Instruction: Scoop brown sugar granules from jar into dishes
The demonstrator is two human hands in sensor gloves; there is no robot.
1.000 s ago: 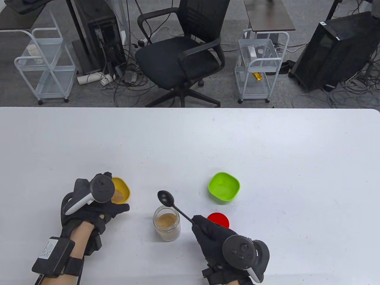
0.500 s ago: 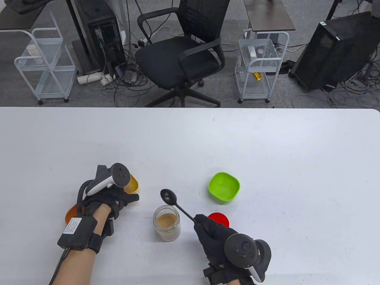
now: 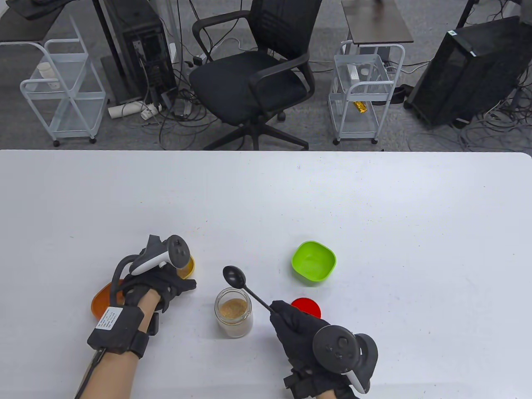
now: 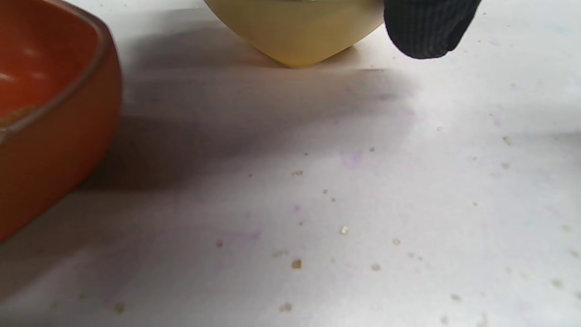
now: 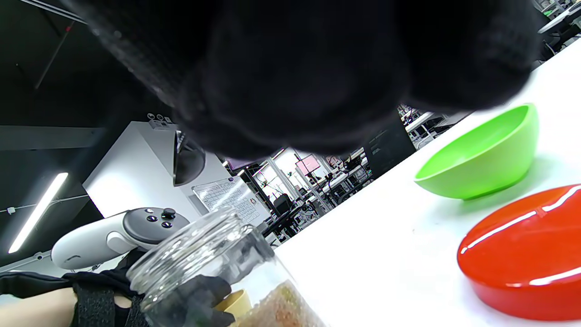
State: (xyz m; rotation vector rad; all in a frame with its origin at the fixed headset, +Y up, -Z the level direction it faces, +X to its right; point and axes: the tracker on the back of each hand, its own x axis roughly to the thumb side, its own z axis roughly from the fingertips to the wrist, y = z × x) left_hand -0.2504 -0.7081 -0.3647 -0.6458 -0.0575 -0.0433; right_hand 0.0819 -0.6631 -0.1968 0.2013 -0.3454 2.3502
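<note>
We are between scoops: our right hand [image 3: 297,328] pinches the handle end of a black spoon [image 3: 245,287], fingers curled round it, and the spoon's bowl hangs empty just above and beyond the mouth of the open glass jar [image 3: 233,312], not in it. The jar stands upright near the table's front edge, about a third full of brown sugar [image 3: 233,308], with its red lid [image 3: 306,308] lying flat just to the right, partly behind our right hand. Our left hand [image 3: 160,284] is over at the yellow dish [image 3: 188,266], which already holds some sugar; the fingers reach round its near side, but the tracker hides them from above and the left wrist view shows only one fingertip [image 4: 426,27] beside the dish's yellow wall, so we cannot tell whether they grip it or merely rest against it. An orange dish [image 4: 50,118] sits just left of the yellow one, a little sugar in it, and stray granules [image 4: 297,263] dot the white table [image 3: 374,208] between them. The green dish [image 3: 314,262], to the right beyond the lid, looks empty. So we judge the next move to be dipping the spoon down into the jar for a fresh load, then carrying it level, most likely to the green dish, keeping it steady so that no more granules fall on the table.
</note>
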